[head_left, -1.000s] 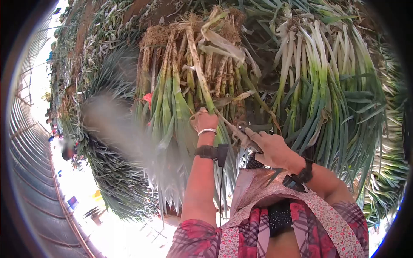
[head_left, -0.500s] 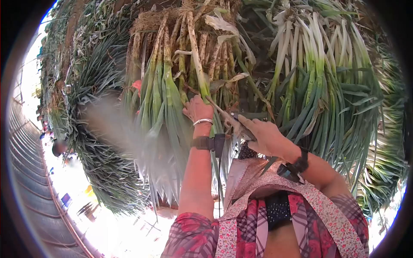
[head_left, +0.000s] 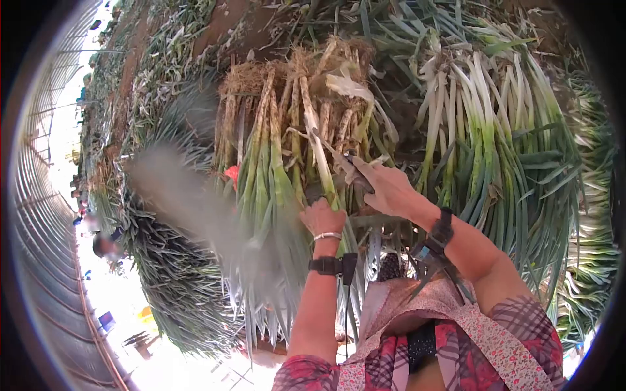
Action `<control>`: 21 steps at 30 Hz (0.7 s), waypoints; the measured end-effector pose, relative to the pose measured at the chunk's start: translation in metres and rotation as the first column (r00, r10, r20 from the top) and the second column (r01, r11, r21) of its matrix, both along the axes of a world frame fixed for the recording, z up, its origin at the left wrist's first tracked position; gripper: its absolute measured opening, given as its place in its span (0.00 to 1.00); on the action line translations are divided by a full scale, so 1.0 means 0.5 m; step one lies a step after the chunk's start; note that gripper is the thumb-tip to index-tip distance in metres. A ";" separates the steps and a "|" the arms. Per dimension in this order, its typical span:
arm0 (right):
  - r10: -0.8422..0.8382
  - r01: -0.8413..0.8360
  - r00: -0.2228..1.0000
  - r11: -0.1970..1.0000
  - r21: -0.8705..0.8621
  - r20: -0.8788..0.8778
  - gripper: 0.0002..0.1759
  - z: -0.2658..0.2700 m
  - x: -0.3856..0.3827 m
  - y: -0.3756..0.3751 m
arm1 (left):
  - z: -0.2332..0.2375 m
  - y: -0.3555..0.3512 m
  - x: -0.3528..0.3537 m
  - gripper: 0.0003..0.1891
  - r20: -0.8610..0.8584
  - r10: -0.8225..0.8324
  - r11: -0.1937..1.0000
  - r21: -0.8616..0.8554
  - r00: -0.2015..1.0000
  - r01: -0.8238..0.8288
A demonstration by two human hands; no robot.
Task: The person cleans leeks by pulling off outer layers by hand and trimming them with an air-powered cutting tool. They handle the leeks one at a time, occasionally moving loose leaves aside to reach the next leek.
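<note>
Low on the green part of a long green onion (head_left: 317, 146), my left hand (head_left: 323, 217) is closed in a fist around it. The stalk rises from the fist with its white, partly dirty shaft and roots uppermost. Wrapped in my right hand (head_left: 391, 186) is a mud-coated tool with a thin nozzle-like tip, which looks like an air blow gun (head_left: 350, 168). Its tip points up and left, close beside the stalk. A loose pale skin (head_left: 349, 86) stands out near the top. Unpeeled green onions (head_left: 264, 140) with brown, dirty shafts lie behind and left of my left hand.
A pile of cleaner, white-shafted green onions (head_left: 479, 98) lies to the right. More green onions (head_left: 176, 260) are heaped at the left, and another stack (head_left: 590, 247) lines the far right. A blurred smear covers part of the left view. A person (head_left: 104, 244) is at the far left.
The view has shifted, so the piles sit lower and further right. My right hand and the tool have moved up along the stalk, from beside my left hand to above it.
</note>
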State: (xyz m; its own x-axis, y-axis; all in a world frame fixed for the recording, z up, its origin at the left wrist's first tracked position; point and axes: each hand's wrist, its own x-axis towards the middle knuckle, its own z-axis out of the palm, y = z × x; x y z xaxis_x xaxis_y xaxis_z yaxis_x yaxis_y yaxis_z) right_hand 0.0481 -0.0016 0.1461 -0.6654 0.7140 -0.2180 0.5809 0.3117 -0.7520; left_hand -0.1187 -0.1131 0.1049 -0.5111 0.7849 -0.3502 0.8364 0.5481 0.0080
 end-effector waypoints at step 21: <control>-0.056 0.050 0.996 0.996 0.080 0.073 0.44 -0.059 -0.091 0.135 | 0.012 -0.033 0.001 0.16 0.065 -0.012 0.999 0.050 0.998 0.009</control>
State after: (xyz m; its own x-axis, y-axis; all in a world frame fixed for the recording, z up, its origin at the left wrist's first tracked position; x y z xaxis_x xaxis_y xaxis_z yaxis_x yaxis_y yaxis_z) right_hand 0.0026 0.0657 0.1167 -0.6098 0.7648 -0.2079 0.6520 0.3350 -0.6802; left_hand -0.1179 -0.1294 0.1111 -0.4799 0.8074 -0.3431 0.8390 0.5367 0.0895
